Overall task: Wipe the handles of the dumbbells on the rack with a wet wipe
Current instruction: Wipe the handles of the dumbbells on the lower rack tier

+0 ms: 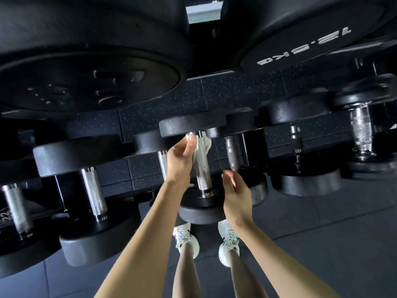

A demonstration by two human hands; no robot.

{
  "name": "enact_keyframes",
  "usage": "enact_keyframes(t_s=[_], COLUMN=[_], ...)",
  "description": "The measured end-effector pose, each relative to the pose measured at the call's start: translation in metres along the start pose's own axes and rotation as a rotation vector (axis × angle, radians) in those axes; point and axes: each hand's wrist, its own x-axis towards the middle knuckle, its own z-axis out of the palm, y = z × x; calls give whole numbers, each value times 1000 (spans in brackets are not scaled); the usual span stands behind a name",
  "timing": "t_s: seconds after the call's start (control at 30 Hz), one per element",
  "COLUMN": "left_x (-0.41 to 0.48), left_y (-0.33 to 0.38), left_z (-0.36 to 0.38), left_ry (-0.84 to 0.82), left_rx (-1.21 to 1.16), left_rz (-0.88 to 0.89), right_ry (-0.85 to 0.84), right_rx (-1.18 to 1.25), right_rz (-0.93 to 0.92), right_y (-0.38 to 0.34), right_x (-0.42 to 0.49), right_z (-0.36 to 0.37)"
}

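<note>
The dumbbell heads are matte black, one marked with white lettering, and the handles are silver with a knurled crosshatch. The wet wipe is white, the floor dark grey flecked with pale speckles, the shoes white with black marks.

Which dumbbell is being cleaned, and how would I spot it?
From the black weight marked 12.5 KG, drop to the lower row of dumbbells. It is the middle dumbbell, straight above the white shoes. Only its bright silver handle has a white wet wipe held against it by the left hand; the neighbouring handle to its right is dark.
</note>
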Motion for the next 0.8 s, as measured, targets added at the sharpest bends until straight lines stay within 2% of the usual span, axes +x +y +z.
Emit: enact_keyframes(t_s=[0.13, 0.23, 0.33, 0.5, 0.67, 0.8], left_x=[23, 25, 13, -13, -28, -40], left_y=[1, 4, 8, -2, -11, -16], left_z=[-22, -26, -19, -12, -21, -22], left_ry=[-317, -436, -388, -115, -172, -243], left_rx=[-152, -133, -70, 421, 511, 746], left_rz=[-148, -183, -143, -79, -98, -121], right_ry=[5, -2, -18, -8, 24, 28], right_rx=[16, 30, 19, 24, 18, -4], right_rz=[0, 10, 26, 46, 42, 42], right_y=[0, 0, -3, -9, -8, -11], right_x=[0, 0, -1, -3, -3, -3], right_z=[1, 1, -1, -1, 1, 0])
